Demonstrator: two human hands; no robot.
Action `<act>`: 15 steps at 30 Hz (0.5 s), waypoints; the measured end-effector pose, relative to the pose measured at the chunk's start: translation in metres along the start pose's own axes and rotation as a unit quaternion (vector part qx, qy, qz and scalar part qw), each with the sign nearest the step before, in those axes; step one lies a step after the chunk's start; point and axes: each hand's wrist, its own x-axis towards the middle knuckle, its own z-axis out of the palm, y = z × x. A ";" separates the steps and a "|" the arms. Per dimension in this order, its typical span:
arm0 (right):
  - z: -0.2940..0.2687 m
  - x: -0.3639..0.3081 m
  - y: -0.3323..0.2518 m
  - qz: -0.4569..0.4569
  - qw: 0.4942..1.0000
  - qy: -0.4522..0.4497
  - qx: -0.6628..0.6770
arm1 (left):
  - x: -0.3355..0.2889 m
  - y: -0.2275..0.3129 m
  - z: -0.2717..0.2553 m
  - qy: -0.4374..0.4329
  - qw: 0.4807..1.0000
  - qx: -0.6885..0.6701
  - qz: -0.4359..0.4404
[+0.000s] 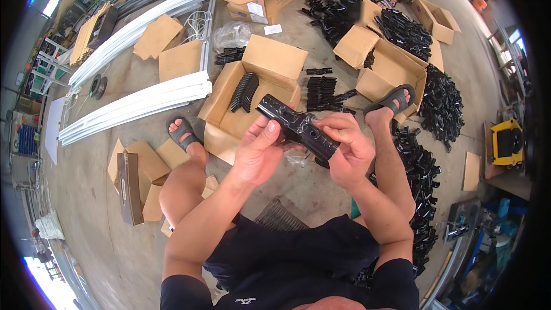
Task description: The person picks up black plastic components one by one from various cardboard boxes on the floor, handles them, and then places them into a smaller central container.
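1. The left hand [258, 152] has its grip closed on a black plastic bracket [297, 127], thumb on top.
2. The bracket is held above the floor, just in front of an open cardboard box [252, 89].
3. The right hand [349, 152] clasps the bracket's near end.
4. Black parts [422, 186] are heaped on the floor at right.

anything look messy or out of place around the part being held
Yes. Both hands hold one black plastic bracket, but many like it lie in loose heaps on the floor at the right, beside the open cardboard box, which holds only a short row.
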 end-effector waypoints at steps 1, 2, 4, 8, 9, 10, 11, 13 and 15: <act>0.002 -0.001 -0.004 -0.008 1.000 -0.002 -0.004 | -0.002 0.001 0.004 -0.009 1.000 -0.004 0.005; 0.002 -0.007 -0.003 0.017 1.000 0.005 0.011 | -0.005 0.002 0.009 -0.017 1.000 -0.008 0.011; 0.008 -0.019 -0.004 0.047 0.997 0.017 0.056 | -0.009 0.008 0.006 -0.053 0.998 0.016 -0.004; 0.007 -0.018 -0.009 0.044 0.996 -0.063 0.039 | -0.013 0.014 0.004 -0.045 0.996 0.060 0.057; 0.005 -0.014 -0.013 0.046 0.995 -0.088 0.024 | -0.013 0.016 0.005 -0.038 0.995 0.060 0.071; -0.002 -0.009 -0.016 0.038 0.992 -0.120 -0.009 | -0.012 0.016 0.005 -0.032 0.994 0.056 0.083; -0.004 -0.006 -0.018 0.049 0.993 -0.111 -0.002 | -0.011 0.016 0.003 -0.021 0.993 0.076 0.091; -0.010 -0.004 -0.021 0.076 0.993 -0.092 0.006 | -0.007 0.012 -0.004 0.000 0.988 0.112 0.103; -0.005 0.000 -0.021 0.066 0.993 -0.079 -0.055 | -0.007 0.008 -0.003 0.007 0.986 0.139 0.087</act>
